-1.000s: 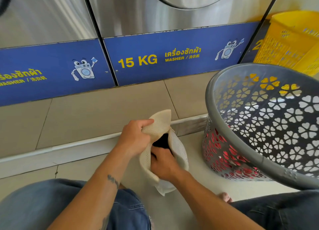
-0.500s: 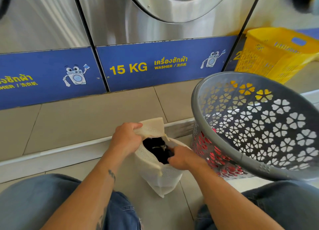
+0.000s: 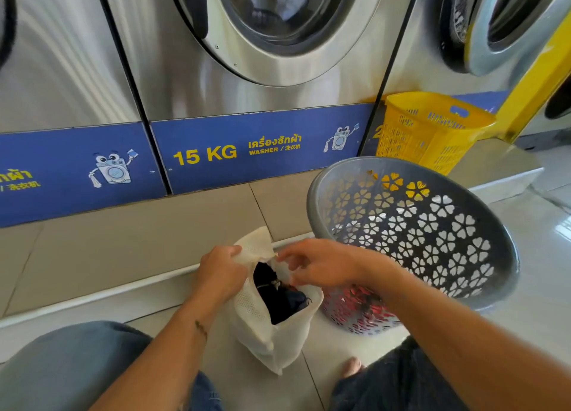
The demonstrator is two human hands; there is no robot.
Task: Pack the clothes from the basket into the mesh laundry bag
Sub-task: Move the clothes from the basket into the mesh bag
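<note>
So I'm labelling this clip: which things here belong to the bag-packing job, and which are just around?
Part of the job:
- mesh laundry bag
- dark clothes inside it
- grey basket
- left hand gripping the bag's rim
- right hand at its opening

Just around:
- yellow basket
- washers
</note>
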